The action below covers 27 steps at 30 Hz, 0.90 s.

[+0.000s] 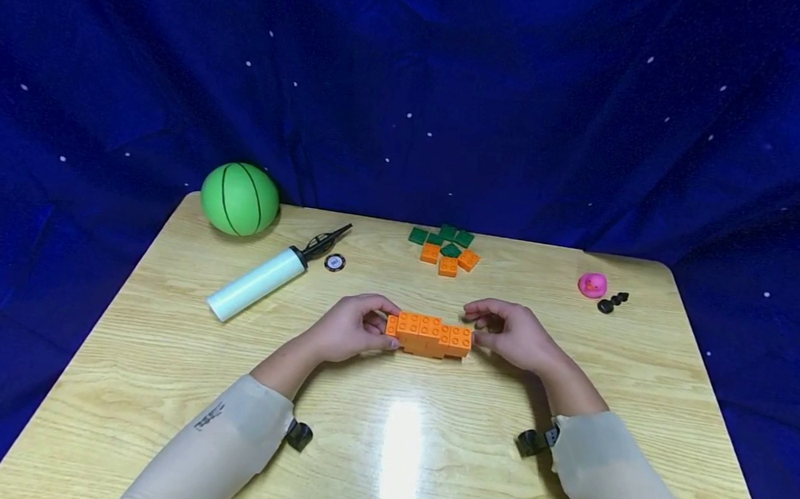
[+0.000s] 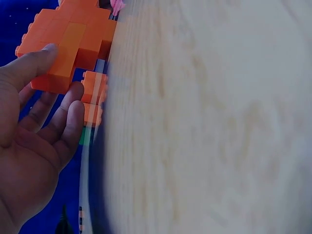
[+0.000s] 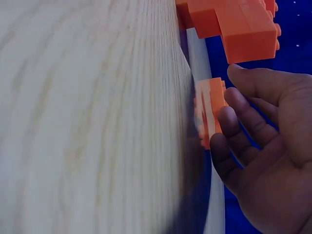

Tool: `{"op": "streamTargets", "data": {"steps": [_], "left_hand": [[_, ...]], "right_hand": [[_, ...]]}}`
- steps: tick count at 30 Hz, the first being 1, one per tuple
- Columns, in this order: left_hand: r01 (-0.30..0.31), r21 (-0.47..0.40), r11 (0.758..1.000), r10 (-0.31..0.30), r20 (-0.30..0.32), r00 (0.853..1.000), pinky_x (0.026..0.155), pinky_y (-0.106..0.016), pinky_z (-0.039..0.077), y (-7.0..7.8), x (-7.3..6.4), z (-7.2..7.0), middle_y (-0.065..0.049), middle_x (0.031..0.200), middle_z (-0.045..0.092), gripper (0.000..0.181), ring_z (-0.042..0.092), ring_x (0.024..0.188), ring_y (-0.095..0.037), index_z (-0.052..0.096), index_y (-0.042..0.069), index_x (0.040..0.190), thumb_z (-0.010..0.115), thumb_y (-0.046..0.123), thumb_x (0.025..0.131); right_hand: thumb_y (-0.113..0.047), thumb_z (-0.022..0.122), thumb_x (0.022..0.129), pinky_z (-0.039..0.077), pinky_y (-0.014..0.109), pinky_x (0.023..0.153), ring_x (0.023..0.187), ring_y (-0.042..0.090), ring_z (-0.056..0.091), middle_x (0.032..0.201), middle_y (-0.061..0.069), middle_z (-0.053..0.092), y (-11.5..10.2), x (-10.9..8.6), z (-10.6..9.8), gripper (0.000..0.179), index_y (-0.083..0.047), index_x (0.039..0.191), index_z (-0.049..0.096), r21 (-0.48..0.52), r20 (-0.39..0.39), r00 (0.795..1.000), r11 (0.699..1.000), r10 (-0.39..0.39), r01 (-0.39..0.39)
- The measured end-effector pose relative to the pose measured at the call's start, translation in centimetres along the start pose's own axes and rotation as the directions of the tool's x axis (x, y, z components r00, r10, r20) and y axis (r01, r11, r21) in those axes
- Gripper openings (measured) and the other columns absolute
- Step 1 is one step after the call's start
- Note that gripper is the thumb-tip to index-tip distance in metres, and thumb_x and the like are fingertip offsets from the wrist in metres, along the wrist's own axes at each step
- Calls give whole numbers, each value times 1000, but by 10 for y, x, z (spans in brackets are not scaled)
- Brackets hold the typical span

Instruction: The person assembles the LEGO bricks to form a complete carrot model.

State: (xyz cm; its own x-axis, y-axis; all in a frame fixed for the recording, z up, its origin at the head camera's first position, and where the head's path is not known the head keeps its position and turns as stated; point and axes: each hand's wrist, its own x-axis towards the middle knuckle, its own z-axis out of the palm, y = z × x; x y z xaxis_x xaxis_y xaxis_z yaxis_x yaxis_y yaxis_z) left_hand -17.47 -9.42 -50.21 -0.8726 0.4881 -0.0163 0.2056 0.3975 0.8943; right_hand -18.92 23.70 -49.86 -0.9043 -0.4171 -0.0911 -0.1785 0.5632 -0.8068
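Several orange toy bricks are joined into a stepped block point(image 1: 428, 336) near the middle of the table. My left hand point(image 1: 352, 329) grips its left end, and in the left wrist view the thumb point(image 2: 41, 61) presses one face while fingers sit behind and below. At the opposite end is my right hand point(image 1: 515, 334), its fingers loosely bent with nothing held between them. In the right wrist view a fingertip point(image 3: 235, 70) lies very close to the block's corner; whether it touches, I cannot tell. Behind the block lie loose orange bricks point(image 1: 448, 266) and green pieces point(image 1: 419, 236).
A green ball point(image 1: 240, 199) sits at the table's back left corner. Nearby are a white hand pump point(image 1: 259, 282) with a black nozzle and a round chip point(image 1: 335, 262). To the back right are a pink rubber duck point(image 1: 593, 285) and a small black object point(image 1: 612, 303).
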Motion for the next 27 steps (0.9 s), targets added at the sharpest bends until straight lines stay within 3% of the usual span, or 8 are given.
{"op": "streamTargets", "data": {"steps": [12,27], "left_hand": [[8,-5,1000,-8,-3,1000,76,-33,58,1,0,-1,0,106,67,41,65,88,-19,71,16,122,89,20,85],[-11,-40,999,11,8,1000,78,-30,60,-5,3,1,-2,108,67,42,68,90,-17,71,13,122,89,16,85]], "right_hand": [[-16,79,93,50,44,92,105,26,63,120,7,73,-1,25,9,40,-7,131,69,-45,-143,989,999,-32,26],[-20,79,94,51,45,94,109,29,60,127,11,62,3,58,17,49,-5,137,63,-79,-230,972,997,-40,22]]}}
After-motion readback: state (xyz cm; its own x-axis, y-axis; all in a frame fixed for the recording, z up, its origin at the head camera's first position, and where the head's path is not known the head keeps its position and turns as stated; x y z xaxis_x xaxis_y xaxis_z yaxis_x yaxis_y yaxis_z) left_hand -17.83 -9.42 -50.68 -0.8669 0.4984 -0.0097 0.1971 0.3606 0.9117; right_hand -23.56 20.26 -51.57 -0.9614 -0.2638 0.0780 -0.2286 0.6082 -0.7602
